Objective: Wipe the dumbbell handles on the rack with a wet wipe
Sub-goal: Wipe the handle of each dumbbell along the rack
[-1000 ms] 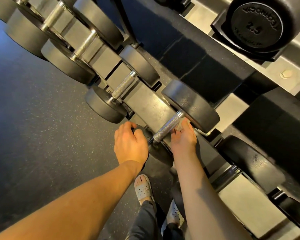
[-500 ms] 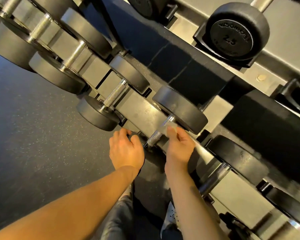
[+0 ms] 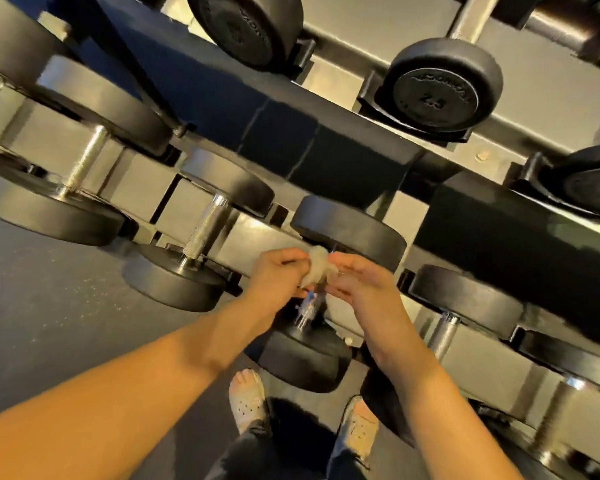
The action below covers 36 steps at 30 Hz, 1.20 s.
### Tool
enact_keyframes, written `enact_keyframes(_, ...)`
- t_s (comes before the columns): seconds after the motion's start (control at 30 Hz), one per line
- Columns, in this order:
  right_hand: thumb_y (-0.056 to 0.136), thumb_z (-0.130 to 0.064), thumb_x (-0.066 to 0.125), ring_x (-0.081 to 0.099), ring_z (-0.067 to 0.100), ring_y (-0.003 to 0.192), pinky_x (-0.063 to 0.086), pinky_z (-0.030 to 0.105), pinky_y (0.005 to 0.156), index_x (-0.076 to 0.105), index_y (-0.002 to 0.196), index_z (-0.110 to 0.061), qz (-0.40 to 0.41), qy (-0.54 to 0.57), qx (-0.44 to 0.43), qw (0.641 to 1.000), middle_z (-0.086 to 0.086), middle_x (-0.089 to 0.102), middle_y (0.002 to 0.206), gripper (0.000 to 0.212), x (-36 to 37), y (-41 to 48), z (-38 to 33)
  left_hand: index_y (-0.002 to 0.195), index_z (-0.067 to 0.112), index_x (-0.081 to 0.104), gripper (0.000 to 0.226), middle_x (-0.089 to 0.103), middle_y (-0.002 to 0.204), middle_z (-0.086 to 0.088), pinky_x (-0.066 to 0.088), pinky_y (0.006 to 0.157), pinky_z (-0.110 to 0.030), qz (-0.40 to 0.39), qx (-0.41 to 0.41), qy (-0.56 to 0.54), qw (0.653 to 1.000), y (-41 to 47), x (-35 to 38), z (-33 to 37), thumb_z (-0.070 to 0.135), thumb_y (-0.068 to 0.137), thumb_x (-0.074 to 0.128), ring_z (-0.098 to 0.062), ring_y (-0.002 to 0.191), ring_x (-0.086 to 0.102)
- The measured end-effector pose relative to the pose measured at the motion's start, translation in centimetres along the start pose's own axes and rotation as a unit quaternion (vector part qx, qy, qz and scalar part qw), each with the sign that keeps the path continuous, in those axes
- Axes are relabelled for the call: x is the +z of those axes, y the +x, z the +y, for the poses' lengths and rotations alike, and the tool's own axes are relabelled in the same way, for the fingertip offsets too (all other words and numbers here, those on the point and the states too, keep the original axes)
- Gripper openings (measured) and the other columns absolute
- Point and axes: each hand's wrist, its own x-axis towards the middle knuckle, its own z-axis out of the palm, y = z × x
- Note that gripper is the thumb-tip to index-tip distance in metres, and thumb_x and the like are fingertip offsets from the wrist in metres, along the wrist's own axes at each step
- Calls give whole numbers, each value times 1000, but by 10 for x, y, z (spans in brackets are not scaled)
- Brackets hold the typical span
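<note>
head view: half a second ago the left hand lay on the dumbbell's near head and the right hand held the wipe to the handle. now both have come up and met just above that handle. the left hand [image 3: 278, 273] curls its fingers round one side of the wet wipe [image 3: 317, 268], and the right hand [image 3: 362, 292] pinches the other side between thumb and fingertips. the wipe hangs between them, over the dumbbell handle [image 3: 307, 310]. the view has swung too, and the rack [image 3: 253, 242] runs more level across it.

the hands cover the handle's upper part. blur smears the fingers, and i cannot tell whether the wipe's lower tip touches the bar.

the wipe is a crumpled white wad. the handle is a bright knurled steel bar, the near dumbbell head [image 3: 303, 355] a matt black disc, and the rack shelf smooth beige metal.
</note>
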Motion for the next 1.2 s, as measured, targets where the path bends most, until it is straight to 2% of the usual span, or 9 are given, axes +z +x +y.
enact_keyframes(0.17,98,-5,60,71,13,81,60,32,78,72,95,-19,118,-179,-90,973,1,74,84,19,-17,6,-34,78,14,71,26,69,83,-7,60,73,-29,44,-25,-21,999,21,6,3,-2,97,60,-15,77,65)
enact_keyframes(0.33,101,-18,55,60,5,77,52,27,79,64,90,-24,231,-365,-196,880,-8,62,84,15,-22,63,-51,74,3,67,21,65,80,-20,55,72,-41,77,9,72,994,34,29,5,2,91,54,-29,78,63)
enact_keyframes(0.5,105,-33,49,57,12,69,48,32,66,61,82,-19,249,-384,-180,871,-7,58,71,30,-8,98,-19,80,17,57,25,56,80,-3,36,62,-29,-7,2,96,995,20,41,7,20,103,47,-16,75,52)
enact_keyframes(0.6,105,-30,49,55,9,68,44,26,63,58,81,-22,264,-385,-177,867,-9,55,69,27,-9,96,-17,80,18,58,30,58,77,-2,40,66,-30,-23,40,93,995,23,45,-5,21,106,44,-19,78,57)
enact_keyframes(0.77,102,-27,47,58,10,69,51,32,66,60,82,-23,253,-385,-155,874,-9,57,70,25,-10,97,-17,97,1,71,29,74,82,-17,56,73,-40,-54,-151,-44,986,47,45,8,13,103,46,-31,74,73)
enact_keyframes(0.87,102,-26,47,58,11,71,54,37,68,60,83,-22,248,-371,-157,881,-8,58,71,24,-11,97,-17,115,-4,67,28,76,91,-19,57,89,-46,-118,-168,-17,978,55,36,15,11,107,45,-31,81,73)
enact_keyframes(1.0,103,-24,47,59,12,71,54,33,67,62,85,-21,247,-377,-166,877,-6,60,72,23,-13,99,-16,97,2,70,17,67,85,-17,49,67,-33,-20,-100,46,994,60,36,6,1,97,54,-26,76,62)
enact_keyframes(1.1,103,-24,47,57,7,69,47,22,61,61,86,-23,243,-381,-171,875,-11,58,73,22,-13,99,-15,93,1,71,17,66,77,-16,51,46,-22,-51,-76,-6,996,41,35,-1,6,99,56,-21,60,63)
enact_keyframes(1.2,103,-25,47,56,6,69,44,19,61,61,88,-23,237,-392,-167,873,-11,57,74,21,-13,99,-15,96,10,74,17,74,82,-9,53,52,-18,-65,-69,-28,995,43,30,-9,14,103,59,-10,62,69)
